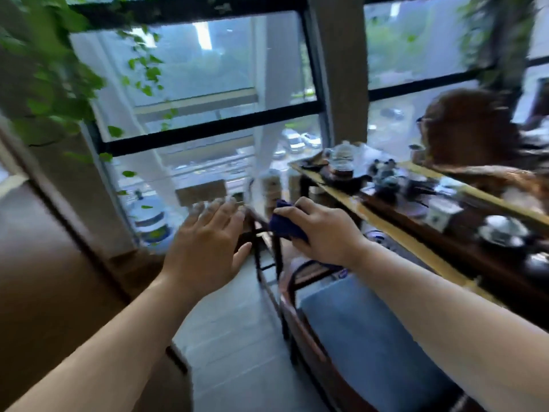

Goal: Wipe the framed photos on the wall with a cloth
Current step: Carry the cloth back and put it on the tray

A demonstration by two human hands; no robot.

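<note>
My right hand is closed around a bunched dark blue cloth, held out in front of me at mid frame. To its left my left hand is raised with the fingers spread and nothing in it, its back toward me. The two hands are a short gap apart. No framed photo shows in this blurred view; ahead is a large window with black bars.
A long wooden tea table with a glass teapot, cups and small boxes runs along the right. A chair with a blue cushion stands below my right arm. A person sits at far right. Trailing green vines hang at upper left. Brown panelling fills the left.
</note>
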